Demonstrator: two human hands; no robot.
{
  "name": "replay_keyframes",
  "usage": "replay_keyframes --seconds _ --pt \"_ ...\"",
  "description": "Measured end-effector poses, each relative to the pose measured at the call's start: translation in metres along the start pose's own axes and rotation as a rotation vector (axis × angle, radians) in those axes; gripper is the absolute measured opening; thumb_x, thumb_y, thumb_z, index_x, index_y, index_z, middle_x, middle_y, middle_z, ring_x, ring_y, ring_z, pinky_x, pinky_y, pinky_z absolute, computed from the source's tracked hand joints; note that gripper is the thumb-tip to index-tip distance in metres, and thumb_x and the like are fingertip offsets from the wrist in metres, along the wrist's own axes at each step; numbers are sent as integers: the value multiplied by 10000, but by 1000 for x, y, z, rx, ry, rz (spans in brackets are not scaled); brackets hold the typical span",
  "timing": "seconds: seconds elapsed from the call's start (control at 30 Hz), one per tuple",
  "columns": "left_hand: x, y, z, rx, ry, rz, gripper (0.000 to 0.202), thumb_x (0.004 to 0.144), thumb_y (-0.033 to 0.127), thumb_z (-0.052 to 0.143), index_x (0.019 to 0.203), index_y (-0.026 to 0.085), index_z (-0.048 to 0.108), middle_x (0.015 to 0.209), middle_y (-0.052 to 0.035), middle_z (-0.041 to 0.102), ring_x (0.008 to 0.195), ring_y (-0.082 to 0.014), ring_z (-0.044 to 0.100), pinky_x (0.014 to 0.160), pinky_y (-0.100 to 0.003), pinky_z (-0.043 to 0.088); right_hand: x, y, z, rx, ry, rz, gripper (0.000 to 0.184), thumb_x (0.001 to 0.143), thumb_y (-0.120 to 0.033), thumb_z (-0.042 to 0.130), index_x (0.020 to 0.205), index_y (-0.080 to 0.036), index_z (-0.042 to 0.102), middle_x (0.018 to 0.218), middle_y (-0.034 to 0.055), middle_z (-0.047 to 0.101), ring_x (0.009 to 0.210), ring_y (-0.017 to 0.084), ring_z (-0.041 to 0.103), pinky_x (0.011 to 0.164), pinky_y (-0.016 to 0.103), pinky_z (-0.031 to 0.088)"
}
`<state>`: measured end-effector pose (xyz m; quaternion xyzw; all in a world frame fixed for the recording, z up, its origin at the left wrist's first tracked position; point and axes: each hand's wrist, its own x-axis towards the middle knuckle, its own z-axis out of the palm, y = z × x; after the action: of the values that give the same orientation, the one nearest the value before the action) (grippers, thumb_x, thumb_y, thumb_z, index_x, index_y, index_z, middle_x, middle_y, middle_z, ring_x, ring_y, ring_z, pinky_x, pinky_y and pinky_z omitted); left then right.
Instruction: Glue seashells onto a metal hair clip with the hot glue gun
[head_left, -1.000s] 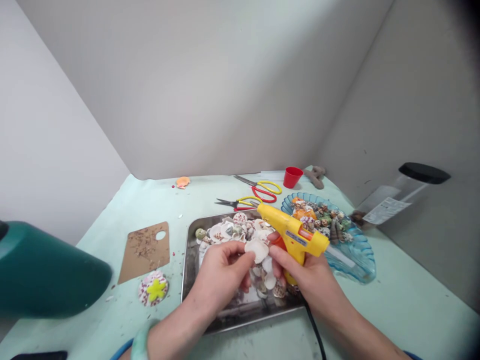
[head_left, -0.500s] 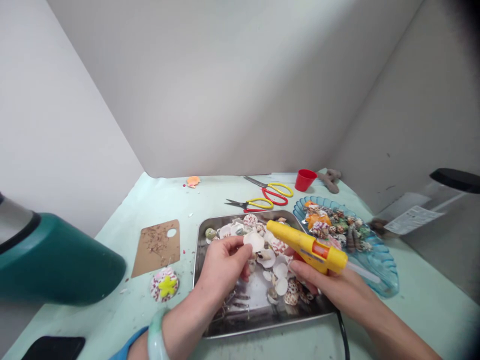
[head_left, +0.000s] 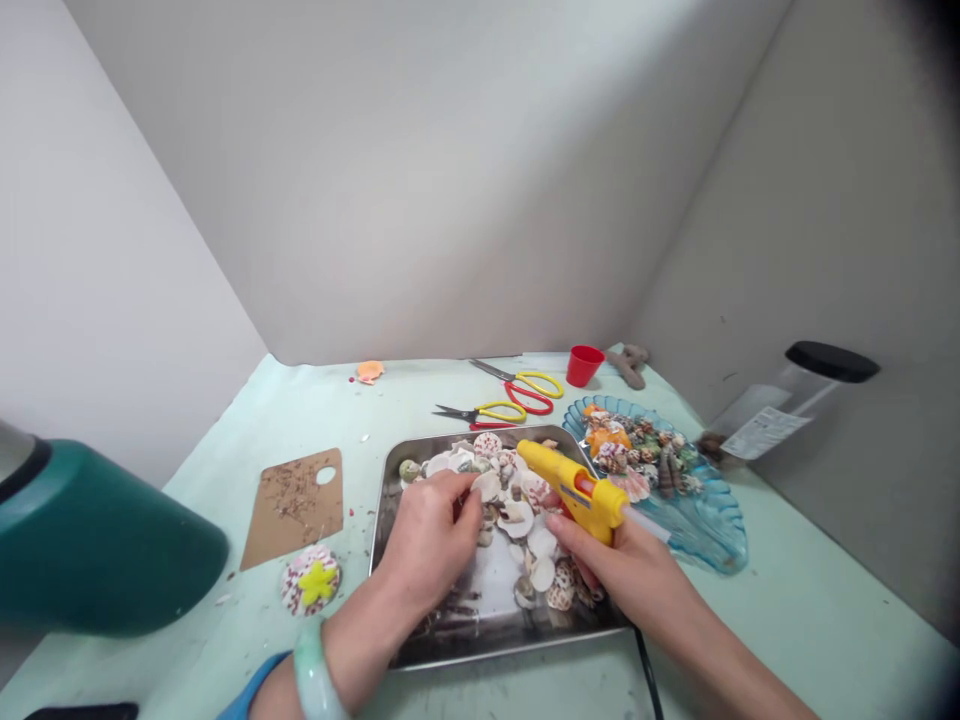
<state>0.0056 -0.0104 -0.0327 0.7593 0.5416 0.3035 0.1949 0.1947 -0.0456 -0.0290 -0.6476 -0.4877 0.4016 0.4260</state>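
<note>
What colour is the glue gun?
The glue gun is mostly yellow; it shows best in the head view.

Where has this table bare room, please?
Mostly bare: between the brown card and the nearer scissors, and, nearer you, right of the blue dish. Crowded: the metal tray, holding shells, with the left hand and glue gun above.

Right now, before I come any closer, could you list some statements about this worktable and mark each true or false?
1. The right hand holds a yellow glue gun. True.
2. The left hand holds scissors. False: it pinches a white shell.
3. The cup lies on its side. False: the red cup stands upright.
4. Two pairs of scissors lie beyond the metal tray. True.
</note>
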Motion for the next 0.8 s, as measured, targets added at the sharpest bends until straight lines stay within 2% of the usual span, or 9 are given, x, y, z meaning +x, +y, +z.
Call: replay_keyframes --seconds 0.07,0.13,0.27,0.37,0.47,0.6,0.7,0.8 --pt "1 -1 0 -33 -14 -15 228 812 212 454 714 177 656 654 -24 627 610 -145 538 592 -247 352 -4 1 0 9 -33 61 341 681 -433 669 882 -159 698 429 -59 455 400 101 410 397 226 348" --pt "2 0 -1 -156 -73 -119 217 802 247 467 675 174 628 564 -11 593 537 -141 522 547 -245 355 -7 3 -3 35 -38 64 357 699 -450 657 907 -160 679 451 -61 453 413 96 406 415 227 356" --pt "2 7 -4 -616 -220 -409 194 759 319 524 631 176 545 413 33 500 380 -113 448 444 -226 344 -10 7 -15 76 -65 -74 390 734 -471 633 996 -182 645 578 -24 563 495 123 499 485 246 429" --pt "3 14 -6 -802 -228 -479 193 733 317 555 615 167 530 404 34 507 359 -94 434 419 -206 326 -6 6 -19 -16 -155 -199 319 740 -443 645 956 -208 649 781 21 672 683 180 616 606 263 498" --pt "4 18 -6 -824 -201 -490 187 726 298 561 604 158 532 390 35 505 356 -83 430 419 -196 328 -2 6 -19 -95 -244 -245 258 782 -428 609 929 -221 658 849 19 698 767 202 645 672 273 521" --pt "6 15 -4 -807 -165 -497 176 722 299 564 618 160 535 382 40 501 348 -83 423 419 -201 338 1 11 -17 -123 -214 -228 269 800 -428 593 956 -222 669 866 17 709 805 210 653 725 284 525" --pt "6 12 -3 -787 -174 -492 177 726 305 564 626 162 540 379 39 504 350 -87 427 424 -203 335 1 13 -17 -133 -246 -228 293 798 -426 594 983 -211 668 874 27 707 819 216 649 695 276 521" --pt "5 11 -2 -769 -193 -499 188 737 312 552 617 168 533 373 42 497 348 -91 424 419 -205 330 0 12 -16 -177 -301 -254 263 801 -421 593 925 -199 661 843 23 692 803 216 635 668 272 502"
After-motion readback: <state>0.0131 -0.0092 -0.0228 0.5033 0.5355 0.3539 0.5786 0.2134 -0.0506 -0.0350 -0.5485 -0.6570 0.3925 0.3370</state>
